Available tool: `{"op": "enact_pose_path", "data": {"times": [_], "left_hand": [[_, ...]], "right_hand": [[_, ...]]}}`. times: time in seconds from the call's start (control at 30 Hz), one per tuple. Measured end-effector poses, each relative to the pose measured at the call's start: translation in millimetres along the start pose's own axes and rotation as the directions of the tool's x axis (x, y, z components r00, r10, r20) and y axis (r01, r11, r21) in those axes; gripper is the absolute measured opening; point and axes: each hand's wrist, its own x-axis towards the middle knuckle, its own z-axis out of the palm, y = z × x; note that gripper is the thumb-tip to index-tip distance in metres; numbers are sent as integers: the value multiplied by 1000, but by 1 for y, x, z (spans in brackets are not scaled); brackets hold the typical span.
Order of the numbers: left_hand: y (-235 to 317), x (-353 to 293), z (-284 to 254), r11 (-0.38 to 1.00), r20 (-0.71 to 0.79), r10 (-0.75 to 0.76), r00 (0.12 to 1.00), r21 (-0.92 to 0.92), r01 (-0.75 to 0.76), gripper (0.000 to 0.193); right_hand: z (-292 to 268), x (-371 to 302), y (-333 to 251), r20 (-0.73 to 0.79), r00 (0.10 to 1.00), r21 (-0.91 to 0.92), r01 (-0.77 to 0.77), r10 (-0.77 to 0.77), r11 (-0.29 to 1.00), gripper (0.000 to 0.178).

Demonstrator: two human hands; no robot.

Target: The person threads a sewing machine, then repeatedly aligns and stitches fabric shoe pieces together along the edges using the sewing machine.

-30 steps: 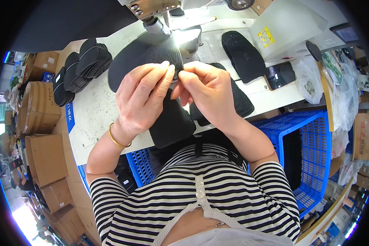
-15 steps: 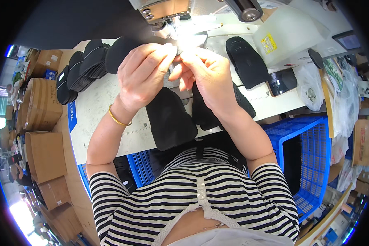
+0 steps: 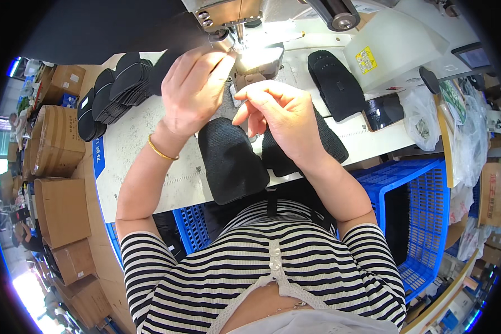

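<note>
My left hand [image 3: 193,92], with a gold bangle at its wrist, is closed with bent fingertips right beside the needle area of a sewing machine [image 3: 234,33]. What those fingertips pinch, if anything, is hidden. Lower and to the right, my right hand [image 3: 286,114] hovers over the table with thumb and forefinger pressed together; anything between them is too small to make out. Below the hands lie two black padded fabric pieces, a left piece [image 3: 231,164] and a right piece [image 3: 328,139]. The right piece is partly covered by my right hand.
Stacks of black fabric pieces [image 3: 129,80] stand at the table's left. More black pieces [image 3: 334,83] lie at the right, near a shiny black object [image 3: 384,111] and a clear plastic bag [image 3: 420,119]. A blue crate [image 3: 406,178] sits below right; cardboard boxes [image 3: 61,211] line the left.
My right hand has drawn away from the needle area, down and slightly right, and the hands have parted. My left hand has shifted slightly upward. The glare under the machine has lessened.
</note>
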Motion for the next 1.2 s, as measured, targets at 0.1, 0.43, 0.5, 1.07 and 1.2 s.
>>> {"op": "enact_pose_path", "data": {"times": [0.1, 0.43, 0.5, 1.07, 1.2], "left_hand": [[-21, -18, -6, 996, 52, 52, 997, 63, -55, 36], [-53, -40, -8, 979, 316, 38, 948, -200, 27, 67], [-58, -41, -5, 979, 299, 42, 953, -204, 21, 54], [25, 17, -58, 987, 330, -122, 936, -61, 150, 40], [36, 22, -64, 978, 406, -159, 900, -63, 201, 41]], "right_hand": [[-4, -3, 0, 34, 999, -3, -12, 12, 1000, 17], [8, -5, 2, 78, 997, -18, -2, 3, 1000, 17], [8, -6, 1, 79, 997, -40, 0, 3, 999, 17], [21, -6, 11, -13, 998, -85, 55, -56, 995, 21], [20, -10, 6, -41, 997, -116, 64, -69, 991, 17]]}}
